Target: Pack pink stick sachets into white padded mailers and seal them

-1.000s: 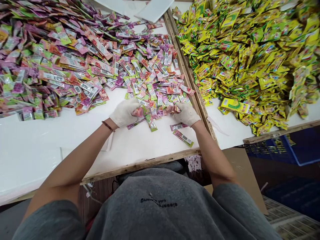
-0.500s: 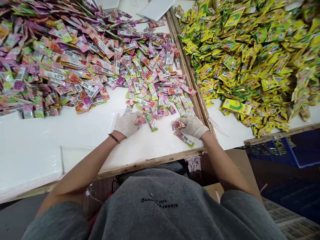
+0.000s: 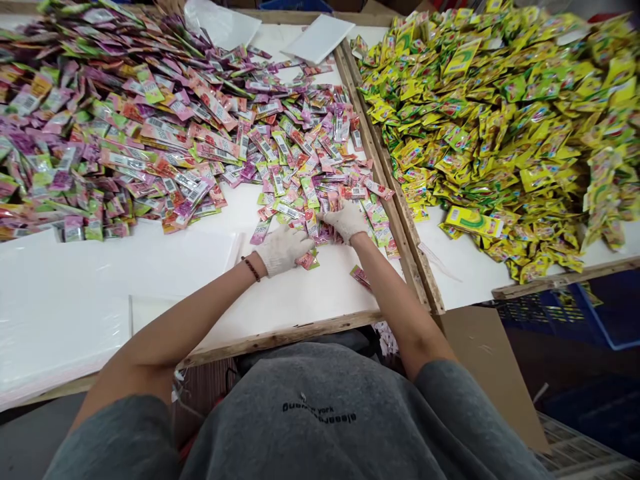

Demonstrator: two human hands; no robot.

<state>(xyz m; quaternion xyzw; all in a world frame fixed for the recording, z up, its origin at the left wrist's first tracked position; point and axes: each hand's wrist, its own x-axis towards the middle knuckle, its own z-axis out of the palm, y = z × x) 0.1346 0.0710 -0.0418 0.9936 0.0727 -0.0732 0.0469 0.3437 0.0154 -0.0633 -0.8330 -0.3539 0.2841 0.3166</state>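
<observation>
Both my hands wear white knit gloves. My left hand (image 3: 285,251) is low over the white tabletop (image 3: 240,300), its fingers curled on a pink-and-green sachet (image 3: 307,261) that is partly covered. Just to the right, my right hand (image 3: 345,221) reaches into the near edge of the pile of small pink, green and purple sachets (image 3: 280,147). Its fingers are bent round several of them; the palm side is hidden. Another sachet (image 3: 360,276) lies by itself, partly behind my right forearm.
A wooden divider (image 3: 385,173) separates this pile from a heap of yellow packets (image 3: 480,133) on the right. White plastic sheets (image 3: 60,313) lie at left; a white panel (image 3: 320,37) sits at the back. A wooden edge (image 3: 285,333) runs along the table front.
My right hand has moved left and away from me, from beside the divider to the pile's near edge. My left hand has shifted right, closer to it. The view has tilted slightly up.
</observation>
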